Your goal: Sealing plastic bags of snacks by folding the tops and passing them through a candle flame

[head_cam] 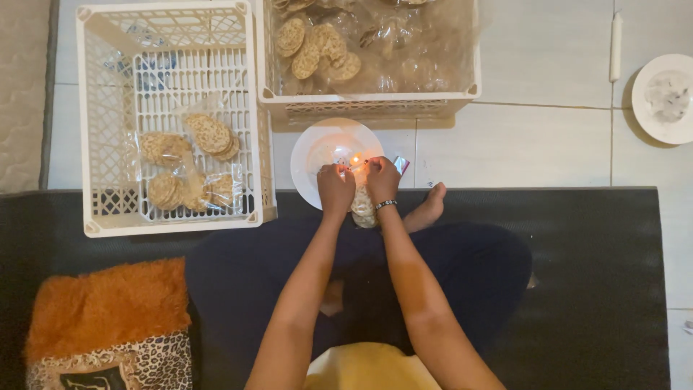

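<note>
Seated cross-legged on black mat, viewed from above. Both hands raised over white plate with lit candle flame at its centre.

Left hand: fingers curled closed, pinching the top edge of a clear bag of round crackers just left of the flame. Right hand: fingers likewise closed on the same bag edge, just right of the flame; bracelet at the wrist. Both hands near-touching, bag edge held between them right at the flame. Rest of bag hanging below the hands, near edge of plate, above the lap; 2 or 3 crackers visible inside, exact count not clear.

Bare foot just right of the right wrist, resting at far edge of mat.

Left of plate: white plastic basket on the tiled floor, holding about 4 sealed cracker packs in its near half. Far of plate: second white basket, lined with clear plastic, filled with loose crackers; near wall just beside plate rim.

Far right: small white dish with wax residue, and unlit white candle lying just left of it, both well apart from the hands.

Near left corner: orange furry cushion with spotted-pattern border, on the mat.
</note>
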